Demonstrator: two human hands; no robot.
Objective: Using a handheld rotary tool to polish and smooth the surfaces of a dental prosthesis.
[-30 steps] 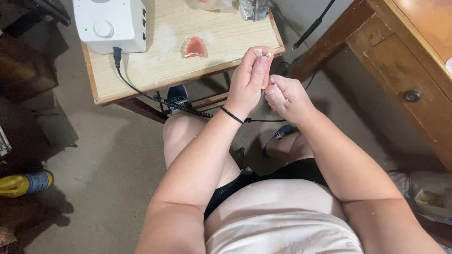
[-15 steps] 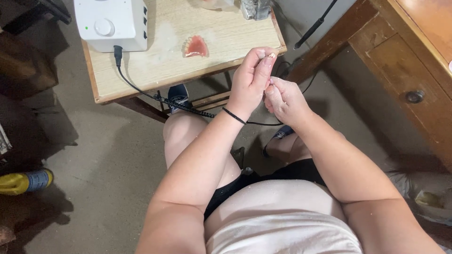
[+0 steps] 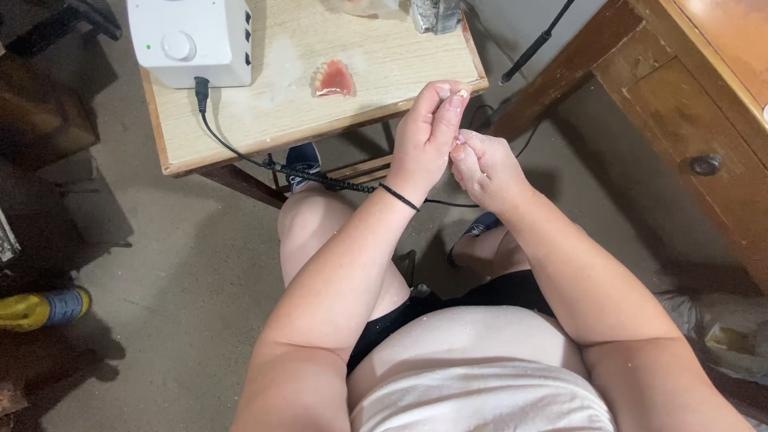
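**Two hands pinching a tiny piece in front of a small bench**

Both hands meet at the middle of the view, raised over the seated person's knees. Left hand (image 3: 426, 136), with a thin black band around its wrist, has its fingers curled, the fingertips (image 3: 458, 96) closed in a pinching grip on a small pale piece (image 3: 462, 94) that is too tiny to identify. Right hand (image 3: 484, 166) sits just beside and slightly below that grip, its fingers bent inward and touching the left hand's fingers; whether it pinches the same piece cannot be told.

Beyond the grip, a little up and to the left, a pink horseshoe-shaped denture plate (image 3: 334, 79) lies flat on the light wooden bench (image 3: 264, 120). Further left of it on the same bench stands a white boxy machine with a round dial (image 3: 192, 38). A black cable (image 3: 264, 160) runs from the machine's front, over the bench edge and under the hands. To the right of the grip stands a brown wooden desk with a round knob (image 3: 688, 120). Far to the lower left, a yellow and blue bottle (image 3: 44, 308) lies on the grey floor.
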